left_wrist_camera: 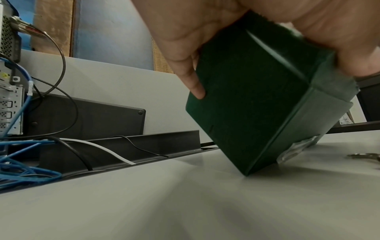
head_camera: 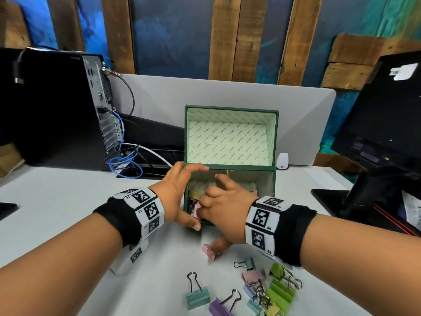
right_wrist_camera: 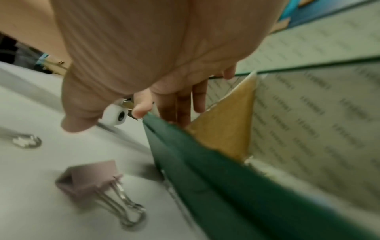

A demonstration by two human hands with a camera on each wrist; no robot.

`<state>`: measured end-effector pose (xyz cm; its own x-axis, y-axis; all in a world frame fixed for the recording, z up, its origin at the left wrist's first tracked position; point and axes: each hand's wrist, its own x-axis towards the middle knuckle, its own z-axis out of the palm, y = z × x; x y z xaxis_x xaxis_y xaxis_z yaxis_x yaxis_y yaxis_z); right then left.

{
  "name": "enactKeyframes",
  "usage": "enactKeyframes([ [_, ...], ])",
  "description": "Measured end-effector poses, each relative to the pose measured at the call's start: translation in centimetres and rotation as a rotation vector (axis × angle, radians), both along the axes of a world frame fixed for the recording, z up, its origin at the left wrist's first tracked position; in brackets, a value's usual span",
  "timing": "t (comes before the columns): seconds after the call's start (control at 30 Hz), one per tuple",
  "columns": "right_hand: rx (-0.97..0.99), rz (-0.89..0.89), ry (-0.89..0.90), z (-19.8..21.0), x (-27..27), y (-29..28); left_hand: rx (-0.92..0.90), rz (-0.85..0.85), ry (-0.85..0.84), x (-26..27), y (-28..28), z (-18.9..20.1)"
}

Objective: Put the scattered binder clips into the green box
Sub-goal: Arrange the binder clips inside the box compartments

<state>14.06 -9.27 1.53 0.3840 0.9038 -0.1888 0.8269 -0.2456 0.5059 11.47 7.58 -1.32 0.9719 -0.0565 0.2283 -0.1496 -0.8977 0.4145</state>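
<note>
The green box (head_camera: 266, 181) stands open at mid-table with its patterned lid upright. A yellow clip (head_camera: 194, 194) and a pink one (head_camera: 196, 212) lie inside. My left hand (head_camera: 185, 197) grips the box's left end, fingers (left_wrist_camera: 193, 81) on the side wall (left_wrist_camera: 257, 105) and thumb at the front. My right hand (head_camera: 215, 212) hovers over the box's front rim (right_wrist_camera: 205, 178) with straight fingers (right_wrist_camera: 180, 105), holding nothing. A pink binder clip (head_camera: 210, 252) (right_wrist_camera: 90, 178) lies on the table under its thumb. Several more clips lie nearer me: teal (head_camera: 197, 297), purple (head_camera: 219, 306), green (head_camera: 280, 290).
A black PC tower (head_camera: 57, 106) with blue and white cables (head_camera: 123, 160) stands at the back left. A monitor (head_camera: 382, 124) on its stand fills the right side. A grey partition (head_camera: 182, 92) closes the desk's far edge, with a small white device (head_camera: 282, 161) beside the box.
</note>
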Motion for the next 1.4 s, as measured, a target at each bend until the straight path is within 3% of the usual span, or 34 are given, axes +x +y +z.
enactKeyframes([
  [0.1, -0.066, -0.066, 0.083, -0.1, -0.1, 1.2, -0.007, 0.001, 0.020, -0.1, 0.0, 0.2],
  [0.4, -0.063, -0.230, 0.089, -0.7, 0.8, 2.0, -0.008, 0.001, 0.022, 0.0, 0.0, 0.2],
  [0.53, 0.288, -0.186, 0.269, -1.2, 1.6, 1.1, -0.033, 0.001, 0.005, 0.0, 0.0, 0.1],
  [0.63, 0.385, -0.092, 0.306, -0.8, 1.7, 0.1, -0.036, 0.016, 0.003, -0.1, 0.0, 0.0],
  [0.8, 0.557, -0.045, 0.297, 1.5, 1.7, -2.0, -0.012, 0.039, 0.028, 0.0, -0.1, 0.3],
  [1.03, 0.949, -0.149, 0.231, 4.1, 4.7, -6.4, -0.013, 0.059, 0.092, 0.1, -0.3, 1.0],
  [1.4, 0.651, -0.082, -0.035, 0.6, 5.5, -7.5, 0.023, 0.062, 0.054, -0.4, -0.6, 0.6],
])
